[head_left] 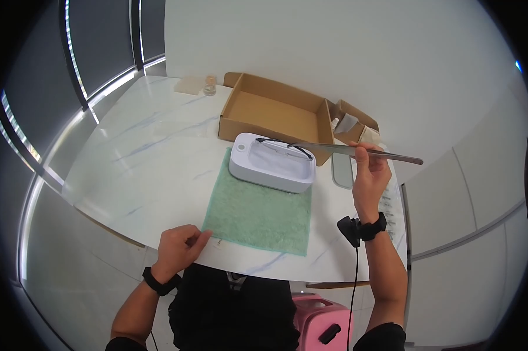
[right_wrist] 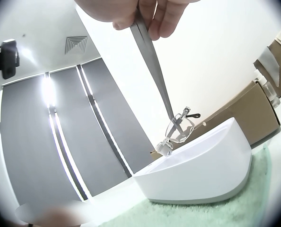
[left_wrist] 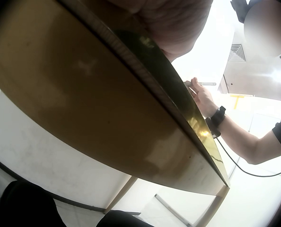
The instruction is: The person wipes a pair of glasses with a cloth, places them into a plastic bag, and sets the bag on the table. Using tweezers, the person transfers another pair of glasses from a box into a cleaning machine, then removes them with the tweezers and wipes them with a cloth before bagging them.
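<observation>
My right hand (head_left: 370,178) holds long metal tweezers (right_wrist: 152,61) between thumb and fingers, above the table's right side. Their tips grip a pair of glasses (right_wrist: 164,148) with clear rims and dark temples, over a white ultrasonic cleaner (head_left: 271,180). In the right wrist view the glasses are tilted, overlapping the cleaner's upper edge. A light green towel (head_left: 258,219) lies beneath the cleaner. At the table's front edge my left hand (head_left: 179,248) rests with loosely bent fingers, its fingertips at the towel's near left corner.
Behind the cleaner stands an open cardboard box (head_left: 275,108). A smaller carton (head_left: 366,116) with a small bottle and cloth is at the back right. A grey-green case (head_left: 342,171) lies under the right hand's side. A small glass jar (head_left: 209,86) stands at the back left.
</observation>
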`<state>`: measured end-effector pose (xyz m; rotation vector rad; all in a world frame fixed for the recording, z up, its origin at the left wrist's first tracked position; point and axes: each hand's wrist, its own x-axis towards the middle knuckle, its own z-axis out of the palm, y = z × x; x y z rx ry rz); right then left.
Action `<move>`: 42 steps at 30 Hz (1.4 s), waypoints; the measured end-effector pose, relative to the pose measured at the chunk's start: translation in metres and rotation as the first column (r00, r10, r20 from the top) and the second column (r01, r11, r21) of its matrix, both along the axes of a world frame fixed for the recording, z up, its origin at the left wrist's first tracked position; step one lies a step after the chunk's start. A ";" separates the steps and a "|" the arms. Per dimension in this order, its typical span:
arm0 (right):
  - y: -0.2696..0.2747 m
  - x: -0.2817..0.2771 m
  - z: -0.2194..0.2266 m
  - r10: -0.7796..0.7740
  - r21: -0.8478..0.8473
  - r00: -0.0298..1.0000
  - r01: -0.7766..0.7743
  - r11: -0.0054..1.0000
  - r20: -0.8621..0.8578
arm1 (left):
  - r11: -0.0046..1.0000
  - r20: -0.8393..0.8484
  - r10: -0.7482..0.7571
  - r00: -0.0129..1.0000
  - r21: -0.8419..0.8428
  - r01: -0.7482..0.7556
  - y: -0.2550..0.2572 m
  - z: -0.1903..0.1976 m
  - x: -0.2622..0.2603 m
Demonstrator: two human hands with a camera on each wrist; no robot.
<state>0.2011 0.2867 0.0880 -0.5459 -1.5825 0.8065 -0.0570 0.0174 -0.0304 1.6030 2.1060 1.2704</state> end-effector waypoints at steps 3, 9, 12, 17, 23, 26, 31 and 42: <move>0.001 0.002 0.001 -0.009 -0.009 1.000 0.009 1.000 -0.022 | 1.000 0.014 -0.006 1.000 0.027 0.005 0.001 -0.001 0.001; 0.003 0.006 0.000 -0.013 -0.018 1.000 0.013 1.000 -0.026 | 0.999 0.028 -0.001 1.000 0.033 0.000 0.002 -0.004 0.002; 0.006 0.008 -0.002 -0.018 -0.042 1.000 0.018 0.999 0.009 | 0.999 0.035 0.007 0.999 0.033 -0.008 0.002 -0.001 0.004; 0.004 0.005 -0.002 -0.016 -0.035 1.000 0.016 0.999 0.009 | 0.999 0.028 0.011 1.000 0.040 -0.012 0.003 0.001 0.005; 0.004 0.005 -0.002 -0.019 -0.029 1.000 0.019 0.999 0.005 | 0.999 0.031 0.011 0.999 0.039 -0.012 0.002 0.000 0.005; 0.004 0.004 -0.002 -0.006 -0.032 1.000 0.006 0.999 0.001 | 0.999 0.030 0.004 1.000 0.041 -0.006 0.002 -0.001 0.004; 0.000 0.007 -0.001 -0.004 -0.055 1.000 0.005 0.998 0.019 | 0.999 0.012 0.000 1.000 0.044 0.000 0.002 -0.004 0.003; -0.078 0.037 -0.017 0.186 -0.167 0.966 -0.157 0.973 0.178 | 0.999 -0.022 0.013 1.000 0.029 -0.012 0.003 0.000 0.004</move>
